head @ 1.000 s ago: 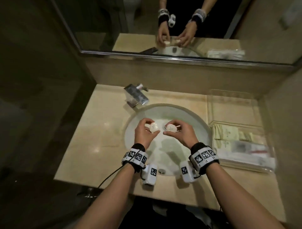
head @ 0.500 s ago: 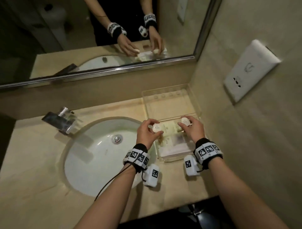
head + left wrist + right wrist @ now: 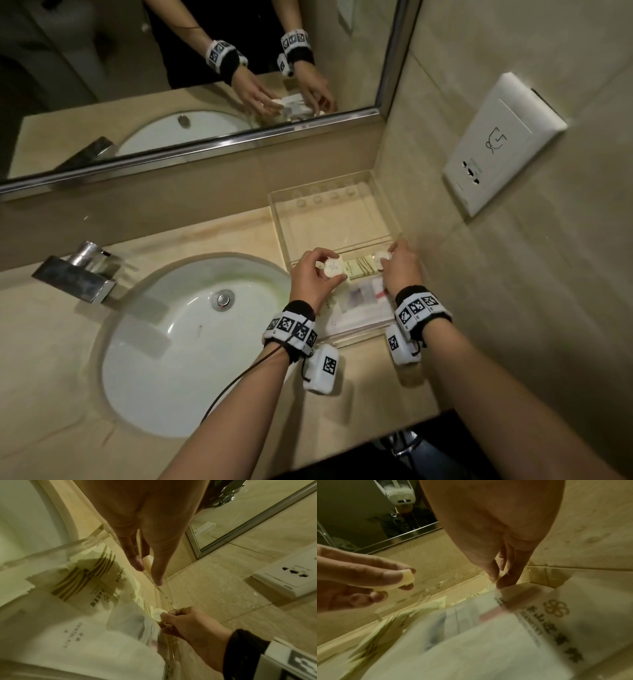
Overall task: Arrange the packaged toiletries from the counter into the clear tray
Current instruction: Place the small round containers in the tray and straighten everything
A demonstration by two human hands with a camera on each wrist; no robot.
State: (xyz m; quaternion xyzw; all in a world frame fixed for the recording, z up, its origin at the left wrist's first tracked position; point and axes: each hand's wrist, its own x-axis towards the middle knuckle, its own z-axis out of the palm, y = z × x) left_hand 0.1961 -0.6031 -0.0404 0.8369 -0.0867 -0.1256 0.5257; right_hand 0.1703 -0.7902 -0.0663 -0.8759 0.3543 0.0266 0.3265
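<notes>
The left hand (image 3: 317, 274) is pinching a round soap (image 3: 334, 266) w/ its fingers, hovering over the tray (image 3: 342, 192)'s left side. The right hand (image 3: 400, 267) is pinching another soap (image 3: 381, 257) at the tray's right wall. Both are just above the packets (image 3: 359, 270).

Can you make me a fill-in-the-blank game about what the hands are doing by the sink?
1. Each hand pinches a small ____ soap.
2. The left hand holds its soap over the clear ____.
3. The tray sits on the counter to the ____ of the sink.
4. The right hand holds its soap nearer the ____ with the socket.

Answers: round; tray; right; wall
</notes>
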